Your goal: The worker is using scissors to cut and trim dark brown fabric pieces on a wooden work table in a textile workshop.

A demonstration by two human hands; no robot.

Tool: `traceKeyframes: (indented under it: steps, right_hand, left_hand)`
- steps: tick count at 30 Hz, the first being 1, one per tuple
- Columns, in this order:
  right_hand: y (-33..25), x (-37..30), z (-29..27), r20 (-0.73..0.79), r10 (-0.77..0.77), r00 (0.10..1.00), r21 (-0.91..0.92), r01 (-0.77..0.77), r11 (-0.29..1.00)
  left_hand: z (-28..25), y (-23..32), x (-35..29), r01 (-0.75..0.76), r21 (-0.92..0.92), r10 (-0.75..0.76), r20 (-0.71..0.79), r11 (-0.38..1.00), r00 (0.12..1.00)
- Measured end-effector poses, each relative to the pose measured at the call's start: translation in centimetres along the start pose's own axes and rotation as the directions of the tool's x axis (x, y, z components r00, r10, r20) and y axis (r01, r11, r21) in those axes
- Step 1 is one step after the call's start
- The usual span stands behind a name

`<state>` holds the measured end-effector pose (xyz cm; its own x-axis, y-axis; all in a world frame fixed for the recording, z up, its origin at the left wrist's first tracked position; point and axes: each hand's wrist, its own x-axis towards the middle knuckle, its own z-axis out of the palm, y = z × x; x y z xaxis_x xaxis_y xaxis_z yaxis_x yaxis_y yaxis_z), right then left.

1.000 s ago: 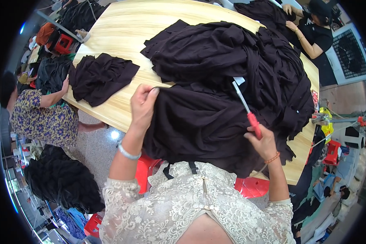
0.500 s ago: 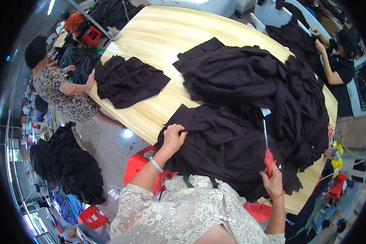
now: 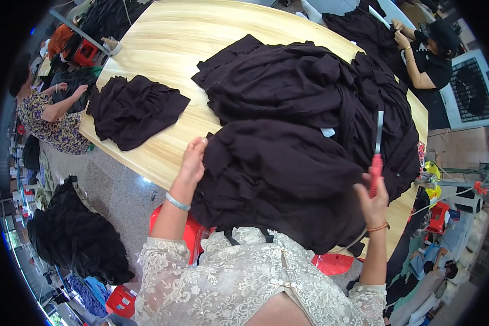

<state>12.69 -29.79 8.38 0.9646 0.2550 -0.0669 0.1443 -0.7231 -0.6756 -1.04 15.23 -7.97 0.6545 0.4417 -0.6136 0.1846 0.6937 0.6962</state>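
Holding a red-handled tool (image 3: 376,161) right of centre, the right hand (image 3: 375,204) now has the blade over the right side of the dark pile (image 3: 309,81), no longer beside the white tag (image 3: 327,132). Left of centre, the left hand (image 3: 193,160) meets the near dark cloth (image 3: 280,163); whether it grips, I cannot tell. That cloth, at lower centre, looks rounder than half a second ago.

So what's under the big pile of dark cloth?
The pale wooden table shows around the dark cloth; a red stool shows past its lower-left edge. Anything else under the folds is covered.
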Motion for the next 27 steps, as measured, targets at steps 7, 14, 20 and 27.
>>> traceKeyframes:
  steps: [7, 14, 20, 27]
  right_hand:
    - [1.4, -1.3, 7.6, 0.192, -0.032, 0.981, -0.162, 0.064, 0.985]
    - [3.0, 0.7, 8.6, 0.197, -0.046, 0.979, -0.219, 0.090, 0.972]
    - [3.9, -1.8, -2.2, 0.189, 0.211, 0.959, 0.022, -0.219, 0.975]
    - [7.7, -4.1, -2.9, -0.060, 0.219, 0.974, -0.648, -0.205, 0.734]
  left_hand:
    - [3.2, -3.7, -3.8, -0.323, 0.812, 0.473, 0.068, 0.485, 0.879]
    - [9.2, -4.9, -8.7, 0.084, 0.482, -0.198, 0.190, 0.872, 0.962]
    - [7.3, -8.4, -9.1, -0.111, 0.754, -0.366, 0.436, 0.648, 0.822]
    - [7.7, -6.4, -12.6, 0.253, 0.611, -0.488, 0.253, 0.750, 0.836]
